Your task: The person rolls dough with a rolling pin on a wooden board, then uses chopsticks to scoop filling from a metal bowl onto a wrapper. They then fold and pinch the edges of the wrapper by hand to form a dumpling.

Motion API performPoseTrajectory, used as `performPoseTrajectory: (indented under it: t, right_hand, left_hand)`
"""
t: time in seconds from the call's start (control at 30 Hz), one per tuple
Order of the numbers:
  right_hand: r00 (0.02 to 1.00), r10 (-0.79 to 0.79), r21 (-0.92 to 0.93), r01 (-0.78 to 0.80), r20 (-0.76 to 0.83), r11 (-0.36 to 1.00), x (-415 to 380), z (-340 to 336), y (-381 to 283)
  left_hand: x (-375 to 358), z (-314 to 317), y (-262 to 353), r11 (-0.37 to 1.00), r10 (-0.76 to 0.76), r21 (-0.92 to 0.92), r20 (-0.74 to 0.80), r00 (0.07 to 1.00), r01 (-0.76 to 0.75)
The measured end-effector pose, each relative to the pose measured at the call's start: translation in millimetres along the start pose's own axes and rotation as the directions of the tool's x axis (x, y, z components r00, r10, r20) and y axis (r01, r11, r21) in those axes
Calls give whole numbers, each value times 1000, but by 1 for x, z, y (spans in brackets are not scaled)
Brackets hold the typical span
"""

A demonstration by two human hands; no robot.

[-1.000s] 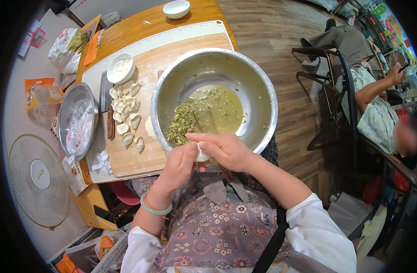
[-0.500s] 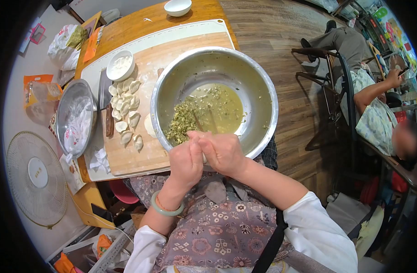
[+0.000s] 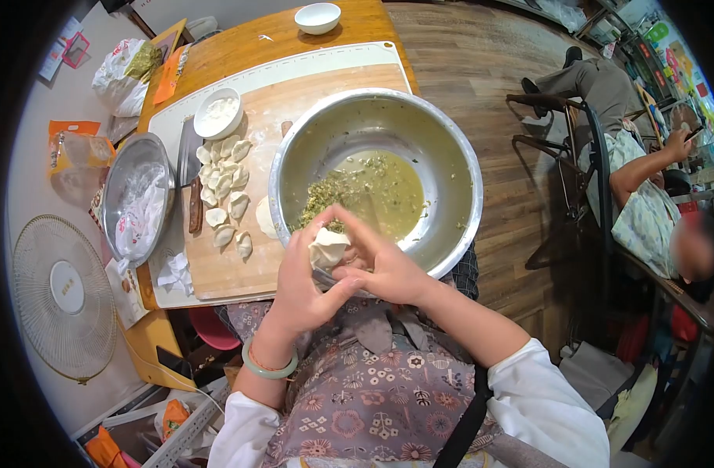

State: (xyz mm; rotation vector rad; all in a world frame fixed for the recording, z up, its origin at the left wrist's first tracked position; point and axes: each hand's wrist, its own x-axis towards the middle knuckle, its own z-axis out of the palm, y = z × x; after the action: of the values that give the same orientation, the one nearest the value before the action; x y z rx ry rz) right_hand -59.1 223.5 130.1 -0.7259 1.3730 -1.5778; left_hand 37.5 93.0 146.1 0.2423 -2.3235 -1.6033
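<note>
A pale folded dumpling [image 3: 328, 248] rests in my left hand [image 3: 297, 279], over the near rim of a large steel bowl [image 3: 460, 210]. My right hand [image 3: 396, 273] is beside it, thumb and forefinger spread apart; its other fingers are partly hidden. Chopped green filling [image 3: 326, 193] is heaped at the bowl's left side, with yellowish liquid [image 3: 388, 187] around it. Left of the bowl, several finished dumplings [image 3: 226, 168] lie on a wooden board [image 3: 256, 273]. A round dough wrapper [image 3: 266, 218] is partly tucked behind the bowl's edge.
A small bowl of white flour [image 3: 219, 113], a cleaver [image 3: 189, 160] and a steel basin with a plastic bag [image 3: 139, 210] stand at the left. A white bowl [image 3: 318, 18] is at the table's far end. A fan [image 3: 65, 292] is at far left; a seated person [image 3: 645, 195] is at right.
My hands, pressed together before, have opened apart, and the dumpling now shows between them. The whole view has shifted slightly.
</note>
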Motion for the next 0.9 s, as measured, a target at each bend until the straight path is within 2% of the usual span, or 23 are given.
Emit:
performPoseTrajectory:
  t: [0.03,0.07,0.1,0.13,0.2,0.23,0.3,0.33,0.4,0.43,0.5,0.53,0.63,0.73,0.77,0.8,0.87,0.9]
  right_hand:
    - [1000,1,1,-1,-1,1000,-2,3,2]
    - [1000,24,171,-27,19,985,-4,6,4]
    - [998,41,334,-52,42,941,-5,8,4]
    - [999,38,332,-49,39,942,-4,9,4]
    - [993,118,437,-112,13,892,-3,13,2]
    - [993,118,437,-111,13,892,-4,13,2]
    - [992,127,473,-116,9,873,-4,14,6]
    - [992,127,474,-116,9,873,-4,14,10]
    - [997,0,308,26,-83,951,-4,14,15]
    - [997,0,309,26,-83,951,-4,13,15]
    - [989,-12,119,30,-149,992,-3,14,11]
    - [991,-17,124,33,-130,992,-3,15,9]
    - [985,101,183,-75,-139,980,-4,18,8]
    - [988,139,153,-127,-73,980,-5,18,3]
    - [994,103,235,-92,-37,968,-4,19,7]
    - [994,104,235,-95,-24,967,-2,18,5]
    - [991,111,162,-98,-72,982,-2,10,1]
    - [992,68,171,-49,-107,984,-1,5,2]
  left_hand:
    - [1,-2,1,1000,-2,0,1,1000,2]
    - [4,-5,3,972,92,213,52,994,-101]
    - [6,-8,6,888,174,410,123,977,-210]
    - [7,-8,12,887,178,409,125,976,-214]
    - [6,-6,27,740,177,646,80,981,-186]
    - [7,-5,32,740,177,646,81,981,-186]
    - [6,-2,38,803,212,580,-66,975,-136]
    - [4,-5,37,803,212,580,-66,975,-135]
    - [0,-11,32,851,281,472,-41,959,-229]
    - [0,-10,33,851,280,472,-40,959,-229]
    - [0,-10,37,856,275,453,11,961,-250]
    - [0,-11,37,850,272,469,0,962,-240]
    - [-2,-12,31,795,313,544,8,950,-267]
    - [-8,-15,25,790,347,548,-27,938,-276]
    - [-8,-20,25,791,346,555,-59,936,-257]
    - [-10,-29,20,789,342,562,-67,937,-248]
    - [-16,-55,1,776,276,625,-217,936,-84]
    - [-16,-67,-7,774,219,633,-285,933,12]
